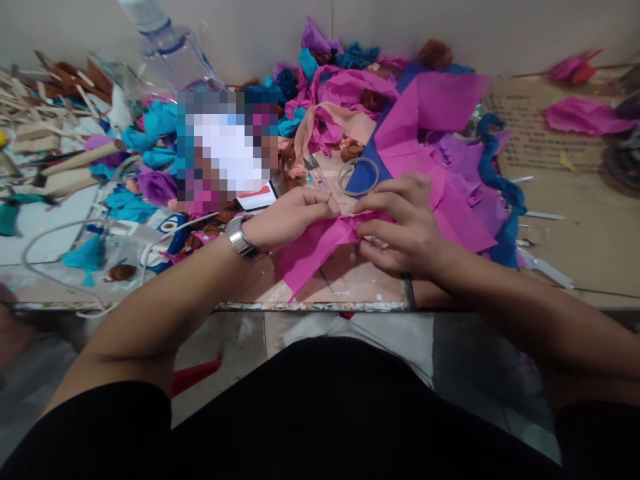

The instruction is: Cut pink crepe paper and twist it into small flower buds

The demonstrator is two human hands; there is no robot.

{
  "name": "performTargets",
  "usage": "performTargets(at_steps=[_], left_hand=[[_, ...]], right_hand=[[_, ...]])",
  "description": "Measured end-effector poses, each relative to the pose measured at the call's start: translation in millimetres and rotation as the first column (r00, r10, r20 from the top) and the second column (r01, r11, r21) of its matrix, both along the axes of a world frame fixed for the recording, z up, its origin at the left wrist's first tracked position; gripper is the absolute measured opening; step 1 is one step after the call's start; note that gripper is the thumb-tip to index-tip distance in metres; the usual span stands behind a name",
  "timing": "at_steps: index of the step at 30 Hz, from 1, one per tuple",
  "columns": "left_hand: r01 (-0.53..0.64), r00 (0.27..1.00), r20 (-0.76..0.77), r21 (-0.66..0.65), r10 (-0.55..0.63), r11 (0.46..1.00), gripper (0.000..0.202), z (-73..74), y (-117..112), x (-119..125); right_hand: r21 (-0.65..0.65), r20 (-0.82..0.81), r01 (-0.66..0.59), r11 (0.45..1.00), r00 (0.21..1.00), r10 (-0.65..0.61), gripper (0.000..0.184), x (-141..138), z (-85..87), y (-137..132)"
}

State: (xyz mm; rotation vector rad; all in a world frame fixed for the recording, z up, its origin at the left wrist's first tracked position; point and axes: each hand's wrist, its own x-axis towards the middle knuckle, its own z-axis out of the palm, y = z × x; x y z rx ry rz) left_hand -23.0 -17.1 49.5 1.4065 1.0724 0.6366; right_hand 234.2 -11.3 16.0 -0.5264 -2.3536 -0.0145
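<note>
Between my hands is a piece of magenta crepe paper [320, 248], its lower corner hanging toward the table's front edge. My left hand [303, 213], with a metal watch [242, 238] on the wrist, pinches the paper's upper edge. Fingers curled, my right hand [400, 227] grips the gathered part at the right; its fingertips are partly hidden. Just beyond the hands lie a ring-shaped roll of tape [359, 177] and small pointed scissors or snips [316, 175]. More magenta sheets [440, 100] lie beyond my right hand.
Crumpled coloured paper covers the back of the table. At the left are a clear bottle [180, 57], a white cable [35, 243] and wooden sticks [30, 100]. A blurred-out phone-like object [257, 197] lies near my left wrist. Brown cardboard [565, 200] spreads at the right.
</note>
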Motion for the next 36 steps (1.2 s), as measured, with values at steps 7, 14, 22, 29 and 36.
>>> performTargets(at_steps=[7, 14, 22, 29, 36], left_hand=[[0.003, 1.000, 0.005, 0.031, -0.003, 1.000, 0.019, -2.6, 1, -1], [0.173, 0.983, -0.092, 0.122, -0.162, 0.977, 0.023, 4.1, -2, 0], [0.259, 0.960, -0.150, 0.167, -0.236, 0.951, 0.026, 9.1, -6, 5], [0.270, 0.956, -0.163, 0.168, -0.243, 0.948, 0.028, 7.8, -5, 3], [0.291, 0.950, -0.176, 0.196, -0.258, 0.937, 0.020, 6.5, -6, 3]], right_hand=[[0.050, -0.020, -0.033, 0.998, 0.999, 0.034, 0.006, 1, 0.0, -1], [-0.056, -0.022, -0.008, 0.998, 1.000, 0.007, 0.019, -2, 6.3, -4], [-0.249, 0.033, 0.054, 0.967, 0.998, -0.048, 0.010, -6, 5.6, -4], [-0.263, 0.006, 0.046, 0.964, 0.999, -0.046, 0.011, -6, 3.9, -3], [-0.173, -0.077, -0.019, 0.985, 0.997, 0.006, 0.011, -9, -1.7, 0]])
